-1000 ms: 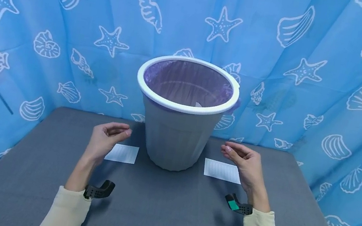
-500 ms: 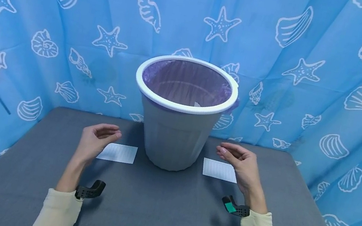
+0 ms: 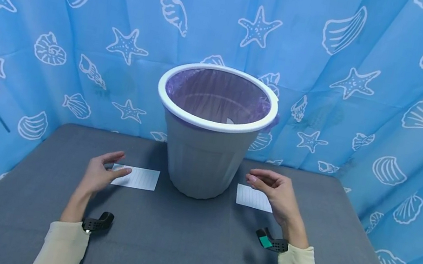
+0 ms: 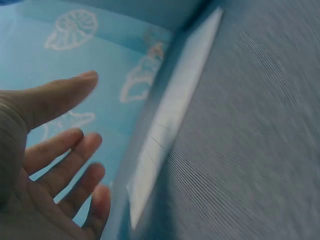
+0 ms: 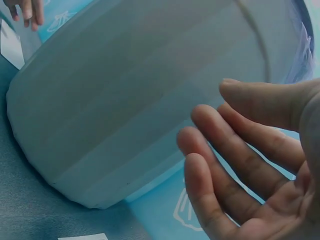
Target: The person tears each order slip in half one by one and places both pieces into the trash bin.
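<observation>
My left hand (image 3: 98, 174) hovers by the left lined paper slip (image 3: 139, 178), thumb and fingers spread apart and holding nothing. In the left wrist view that slip (image 4: 170, 110) lies flat beyond the fingertips. My right hand (image 3: 277, 195) hangs over the outer end of the right paper slip (image 3: 252, 198), its fingers loosely bent with nothing between them. Between the hands stands a grey trash bin (image 3: 206, 164) with a white rim and a purple liner (image 3: 218, 93). A small white piece (image 3: 230, 121) shows inside it. In the right wrist view the bin (image 5: 115, 110) fills the space past the fingers.
A dark grey cloth covers the table (image 3: 182, 249). Behind it hangs a blue curtain (image 3: 210, 18) printed with white shells and starfish. Each wrist carries a black camera mount, the left one (image 3: 98, 222) and the right one (image 3: 272, 241).
My left hand has moved left, away from the bin, and its thumb and fingers have spread apart. The right hand has shifted slightly left. The bin and slips stay in place.
</observation>
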`<state>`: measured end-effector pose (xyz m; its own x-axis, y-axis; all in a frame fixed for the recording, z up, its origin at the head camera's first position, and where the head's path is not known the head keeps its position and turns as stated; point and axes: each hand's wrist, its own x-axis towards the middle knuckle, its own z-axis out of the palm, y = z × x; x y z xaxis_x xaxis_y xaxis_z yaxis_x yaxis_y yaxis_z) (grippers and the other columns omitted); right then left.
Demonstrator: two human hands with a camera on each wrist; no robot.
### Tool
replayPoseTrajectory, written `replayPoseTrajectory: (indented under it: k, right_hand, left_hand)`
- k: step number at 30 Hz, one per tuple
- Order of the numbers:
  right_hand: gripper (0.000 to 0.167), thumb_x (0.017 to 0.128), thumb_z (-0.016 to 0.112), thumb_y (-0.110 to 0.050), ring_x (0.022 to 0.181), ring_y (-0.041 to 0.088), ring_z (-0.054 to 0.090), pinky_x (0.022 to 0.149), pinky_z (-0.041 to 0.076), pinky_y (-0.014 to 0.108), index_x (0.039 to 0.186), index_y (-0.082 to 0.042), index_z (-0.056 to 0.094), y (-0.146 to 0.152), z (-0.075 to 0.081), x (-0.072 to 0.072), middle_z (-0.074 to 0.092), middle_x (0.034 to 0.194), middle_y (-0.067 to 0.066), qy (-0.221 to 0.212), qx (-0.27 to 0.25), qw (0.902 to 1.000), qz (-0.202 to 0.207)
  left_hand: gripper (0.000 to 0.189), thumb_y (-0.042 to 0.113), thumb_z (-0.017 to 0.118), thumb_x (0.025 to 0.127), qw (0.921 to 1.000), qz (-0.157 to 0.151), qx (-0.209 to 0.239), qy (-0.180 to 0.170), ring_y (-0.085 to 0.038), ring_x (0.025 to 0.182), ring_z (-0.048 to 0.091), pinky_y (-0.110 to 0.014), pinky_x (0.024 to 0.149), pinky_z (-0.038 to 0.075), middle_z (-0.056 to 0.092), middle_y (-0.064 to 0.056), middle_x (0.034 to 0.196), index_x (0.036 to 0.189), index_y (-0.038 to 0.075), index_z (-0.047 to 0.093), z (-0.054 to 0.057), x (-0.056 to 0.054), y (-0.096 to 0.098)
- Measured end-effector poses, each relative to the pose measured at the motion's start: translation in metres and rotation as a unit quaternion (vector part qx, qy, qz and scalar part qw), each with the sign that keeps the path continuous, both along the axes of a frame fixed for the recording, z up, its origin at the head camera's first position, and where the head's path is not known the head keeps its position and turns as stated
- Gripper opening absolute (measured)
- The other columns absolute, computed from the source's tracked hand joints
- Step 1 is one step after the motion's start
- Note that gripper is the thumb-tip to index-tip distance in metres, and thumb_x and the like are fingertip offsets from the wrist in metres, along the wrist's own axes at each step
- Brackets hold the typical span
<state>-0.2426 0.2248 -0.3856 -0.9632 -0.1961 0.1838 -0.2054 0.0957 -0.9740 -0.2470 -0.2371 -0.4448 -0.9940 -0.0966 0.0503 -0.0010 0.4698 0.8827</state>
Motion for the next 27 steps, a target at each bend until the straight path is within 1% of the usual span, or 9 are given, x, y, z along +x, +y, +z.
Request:
replayPoseTrajectory:
  k: [3, 6, 8, 11, 13, 16, 21, 24, 27]
  right_hand:
    - [0.035, 0.099, 0.068, -0.009, 0.101, 0.019, 0.072, 0.088, 0.056, 0.032, 0.124, 0.014, 0.062, -0.001, -0.001, 0.000, 0.073, 0.112, 0.016, -0.007, 0.010, 0.9998, 0.016]
    - [0.036, 0.099, 0.067, -0.010, 0.101, 0.017, 0.071, 0.088, 0.056, 0.032, 0.125, 0.015, 0.062, -0.002, -0.003, 0.000, 0.072, 0.114, 0.019, -0.012, 0.022, 0.9992, 0.030]
    - [0.036, 0.099, 0.067, -0.009, 0.101, 0.017, 0.071, 0.087, 0.056, 0.033, 0.125, 0.015, 0.061, -0.004, -0.004, 0.000, 0.071, 0.116, 0.022, -0.015, 0.028, 0.9987, 0.041]
    - [0.035, 0.098, 0.068, -0.008, 0.100, 0.020, 0.072, 0.086, 0.057, 0.031, 0.124, 0.014, 0.062, -0.007, -0.006, -0.001, 0.070, 0.116, 0.024, -0.016, 0.041, 0.9976, 0.054]
    - [0.034, 0.098, 0.069, -0.009, 0.100, 0.024, 0.071, 0.086, 0.057, 0.033, 0.123, 0.013, 0.064, -0.011, -0.007, -0.001, 0.070, 0.115, 0.025, -0.018, 0.051, 0.9966, 0.062]
    - [0.033, 0.097, 0.070, -0.011, 0.101, 0.030, 0.070, 0.089, 0.056, 0.040, 0.122, 0.011, 0.066, -0.017, -0.009, -0.001, 0.071, 0.114, 0.024, -0.022, 0.069, 0.9944, 0.077]
    - [0.032, 0.096, 0.072, -0.013, 0.105, 0.041, 0.067, 0.095, 0.051, 0.054, 0.120, 0.007, 0.069, -0.029, -0.014, 0.000, 0.071, 0.113, 0.022, -0.033, 0.088, 0.9901, 0.104]
    - [0.031, 0.096, 0.072, -0.013, 0.107, 0.047, 0.065, 0.095, 0.051, 0.053, 0.119, 0.007, 0.069, -0.036, -0.019, 0.000, 0.070, 0.113, 0.026, -0.039, 0.088, 0.9874, 0.126]
    - [0.031, 0.096, 0.072, -0.012, 0.108, 0.050, 0.064, 0.093, 0.054, 0.047, 0.119, 0.008, 0.069, -0.044, -0.024, 0.000, 0.069, 0.113, 0.031, -0.044, 0.089, 0.9836, 0.150]
  left_hand:
    - [0.081, 0.024, 0.078, 0.091, 0.9986, -0.007, -0.044, -0.028, -0.045, 0.146, 0.027, -0.063, 0.113, 0.026, 0.038, -0.026, 0.156, 0.155, -0.002, 0.035, -0.007, -0.003, -0.002]
    - [0.088, 0.022, 0.080, 0.088, 0.9948, -0.011, -0.089, -0.048, -0.049, 0.147, 0.022, -0.068, 0.113, 0.019, 0.031, -0.030, 0.158, 0.156, -0.004, 0.030, -0.015, -0.005, -0.002]
    - [0.088, 0.021, 0.081, 0.087, 0.9917, -0.013, -0.117, -0.052, -0.051, 0.146, 0.022, -0.070, 0.112, 0.016, 0.030, -0.032, 0.157, 0.155, -0.005, 0.031, -0.019, -0.006, -0.002]
    - [0.086, 0.019, 0.084, 0.084, 0.9881, -0.012, -0.146, -0.047, -0.053, 0.142, 0.025, -0.073, 0.109, 0.014, 0.036, -0.033, 0.153, 0.152, -0.006, 0.037, -0.021, -0.007, -0.001]
    - [0.085, 0.018, 0.086, 0.081, 0.9868, -0.013, -0.155, -0.044, -0.053, 0.141, 0.028, -0.072, 0.109, 0.015, 0.040, -0.033, 0.150, 0.150, -0.005, 0.041, -0.021, -0.006, 0.001]
    - [0.087, 0.019, 0.090, 0.076, 0.9853, -0.028, -0.163, -0.042, -0.051, 0.138, 0.033, -0.071, 0.108, 0.020, 0.047, -0.031, 0.145, 0.147, -0.005, 0.046, -0.017, -0.004, 0.004]
    - [0.085, 0.014, 0.094, 0.070, 0.9835, -0.076, -0.158, -0.044, -0.046, 0.123, 0.050, -0.063, 0.101, 0.038, 0.053, -0.030, 0.137, 0.141, -0.007, 0.053, -0.010, 0.000, 0.012]
    - [0.080, 0.009, 0.095, 0.068, 0.9828, -0.103, -0.148, -0.040, -0.041, 0.113, 0.055, -0.057, 0.095, 0.046, 0.057, -0.028, 0.130, 0.136, -0.008, 0.056, -0.007, 0.001, 0.017]
    - [0.074, 0.006, 0.095, 0.067, 0.9815, -0.126, -0.140, -0.034, -0.037, 0.109, 0.057, -0.054, 0.092, 0.048, 0.061, -0.024, 0.122, 0.130, -0.010, 0.060, -0.005, 0.002, 0.024]
